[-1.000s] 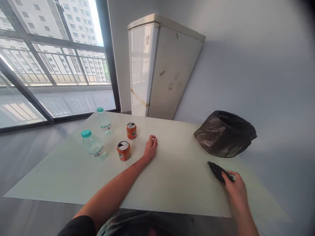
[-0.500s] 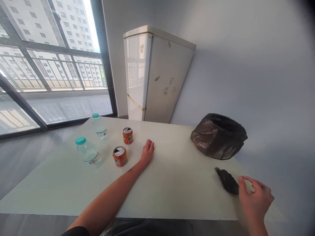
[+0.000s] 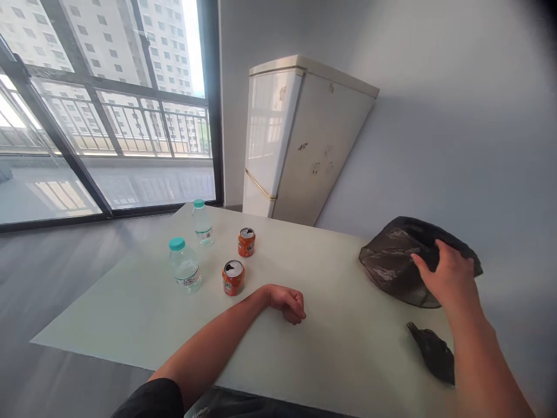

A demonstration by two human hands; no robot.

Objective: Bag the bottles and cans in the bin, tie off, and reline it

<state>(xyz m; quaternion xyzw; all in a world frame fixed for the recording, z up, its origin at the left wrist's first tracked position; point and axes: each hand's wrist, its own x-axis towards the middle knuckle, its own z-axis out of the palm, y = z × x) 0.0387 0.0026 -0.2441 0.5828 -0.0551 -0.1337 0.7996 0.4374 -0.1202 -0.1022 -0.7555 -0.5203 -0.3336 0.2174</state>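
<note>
My right hand is at the near rim of a dark, translucent plastic bag, which stands with its mouth spread. Thumb and fingers are apart; whether they touch the film I cannot tell. A crumpled black plastic bag lies on the table below, partly behind my right forearm. Curled into a fist, my left hand rests on the table with nothing seen in it. Nearest to it is an orange drink can, its top opened. Another orange can stands farther back.
Left of the cans stand two clear plastic bottles with teal caps, a nearer bottle and a farther bottle. The pale table has its left edge in view. Beyond it are a white fridge, a wall and a window.
My right hand has gone from beside the crumpled bag up to the open bag's rim. My left hand has drawn nearer to me and curled into a fist. The view has swung left.
</note>
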